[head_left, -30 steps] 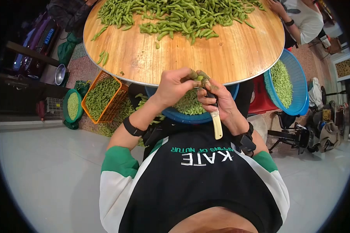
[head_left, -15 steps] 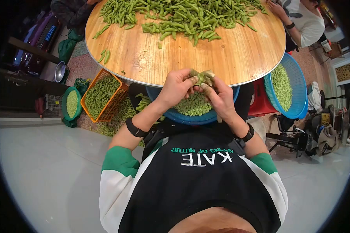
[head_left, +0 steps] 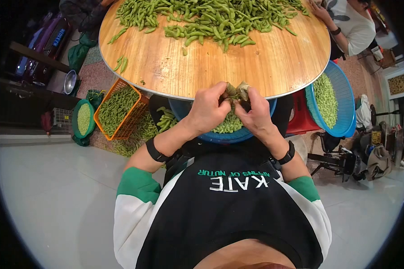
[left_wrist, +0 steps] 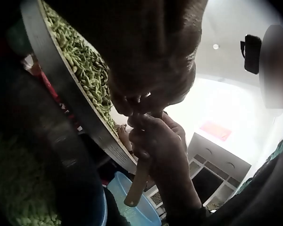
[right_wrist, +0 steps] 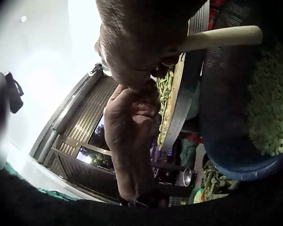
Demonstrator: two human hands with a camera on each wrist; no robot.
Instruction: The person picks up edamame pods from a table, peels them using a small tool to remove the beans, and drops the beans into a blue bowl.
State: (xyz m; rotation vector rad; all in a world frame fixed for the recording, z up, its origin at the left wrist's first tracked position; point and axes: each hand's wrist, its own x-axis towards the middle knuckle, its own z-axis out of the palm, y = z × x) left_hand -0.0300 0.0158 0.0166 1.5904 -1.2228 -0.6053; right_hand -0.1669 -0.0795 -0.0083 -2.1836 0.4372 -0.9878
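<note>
My left hand [head_left: 208,107] and right hand [head_left: 258,112] meet fingertip to fingertip over the blue basin of shelled green beans [head_left: 229,125], right by the table's near edge. Dark, stained coverings sit on the fingertips. A green bean pod [head_left: 236,96] is pinched between them, mostly hidden by fingers. Curled right-hand fingers also hold a tool by its cream handle [right_wrist: 224,37], which sticks out below the hand [left_wrist: 155,134] in the left wrist view; its working end is hidden.
Green pods [head_left: 215,22] are heaped on the round wooden table [head_left: 166,67]. An orange crate of pods [head_left: 116,112] and a green basin of beans [head_left: 83,119] stand left; a blue basket of beans [head_left: 325,98] stands right. Another person [head_left: 348,27] sits across on the right.
My right hand has rolled over, so the cream handle seen below it a second ago is hidden in the head view. Both hands are closer together, left fingers more curled.
</note>
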